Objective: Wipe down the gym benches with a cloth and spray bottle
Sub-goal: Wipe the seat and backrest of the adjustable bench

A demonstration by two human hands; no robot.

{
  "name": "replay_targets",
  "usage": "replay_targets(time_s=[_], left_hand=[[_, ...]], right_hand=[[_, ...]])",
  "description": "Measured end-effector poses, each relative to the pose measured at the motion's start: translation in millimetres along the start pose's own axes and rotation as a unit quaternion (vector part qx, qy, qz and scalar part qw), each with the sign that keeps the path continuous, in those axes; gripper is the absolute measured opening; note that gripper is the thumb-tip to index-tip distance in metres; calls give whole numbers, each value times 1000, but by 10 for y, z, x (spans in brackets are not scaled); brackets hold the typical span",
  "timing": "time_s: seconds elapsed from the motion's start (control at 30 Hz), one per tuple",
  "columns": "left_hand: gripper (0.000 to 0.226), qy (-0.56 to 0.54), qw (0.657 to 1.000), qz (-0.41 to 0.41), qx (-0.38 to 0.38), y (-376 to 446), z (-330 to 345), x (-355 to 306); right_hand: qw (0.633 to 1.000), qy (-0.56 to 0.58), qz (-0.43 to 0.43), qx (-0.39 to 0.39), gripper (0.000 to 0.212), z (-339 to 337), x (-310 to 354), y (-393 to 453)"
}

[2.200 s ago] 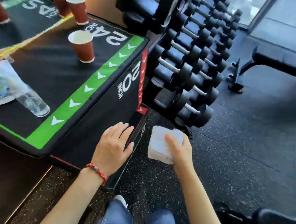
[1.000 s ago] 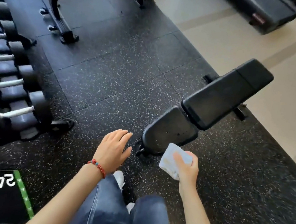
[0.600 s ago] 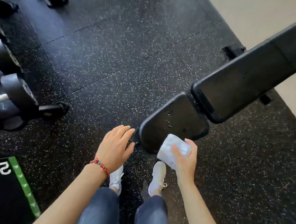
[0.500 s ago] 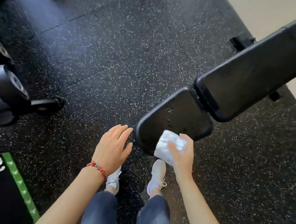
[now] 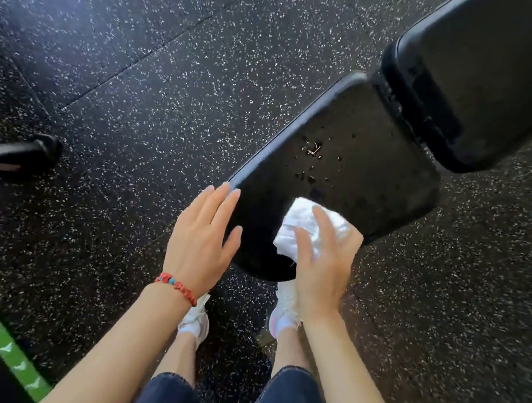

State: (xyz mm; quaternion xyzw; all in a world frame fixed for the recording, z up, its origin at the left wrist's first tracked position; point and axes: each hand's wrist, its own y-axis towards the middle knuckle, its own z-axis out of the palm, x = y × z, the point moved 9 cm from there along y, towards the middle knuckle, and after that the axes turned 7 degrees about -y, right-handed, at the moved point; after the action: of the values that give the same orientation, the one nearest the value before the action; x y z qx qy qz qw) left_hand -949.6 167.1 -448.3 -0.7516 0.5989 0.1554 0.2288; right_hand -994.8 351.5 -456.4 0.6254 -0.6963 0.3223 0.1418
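Your right hand [image 5: 321, 259] presses the crumpled white cloth [image 5: 307, 228] onto the black padded bench seat [image 5: 352, 177]; your left hand [image 5: 203, 237] rests flat beside it. Debris ahead remains; wiping has barely begun.

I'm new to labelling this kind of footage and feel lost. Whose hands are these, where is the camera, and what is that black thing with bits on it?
There is no machine here: a person wears one camera on the head, looking down at their own hands. The black shape is a gym bench's seat pad, with the raised back pad beyond it. Small crumbs and droplets lie on the seat. The right hand has a grip on a crumpled white cloth at the seat's near end. The left hand, fingers straight, holds nothing and is at the seat's near left edge. No spray bottle shows.
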Motion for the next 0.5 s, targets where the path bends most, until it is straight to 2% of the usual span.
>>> replay_targets(time_s=[0.17, 0.27, 0.4, 0.5], left_hand=[[51, 3, 999, 32, 22, 92, 206, 103], [50, -2, 998, 60, 28, 131, 268, 158], [49, 4, 994, 105, 24, 135, 279, 200], [49, 8, 992, 120, 25, 126, 280, 219]], right_hand=[[995, -37, 38, -86, 37, 28, -89, -130], [989, -22, 77, -126, 40, 160, -152, -307], [986, -72, 23, -150, 40, 378, 5, -621], [985, -93, 31, -139, 40, 376, 18, -380]])
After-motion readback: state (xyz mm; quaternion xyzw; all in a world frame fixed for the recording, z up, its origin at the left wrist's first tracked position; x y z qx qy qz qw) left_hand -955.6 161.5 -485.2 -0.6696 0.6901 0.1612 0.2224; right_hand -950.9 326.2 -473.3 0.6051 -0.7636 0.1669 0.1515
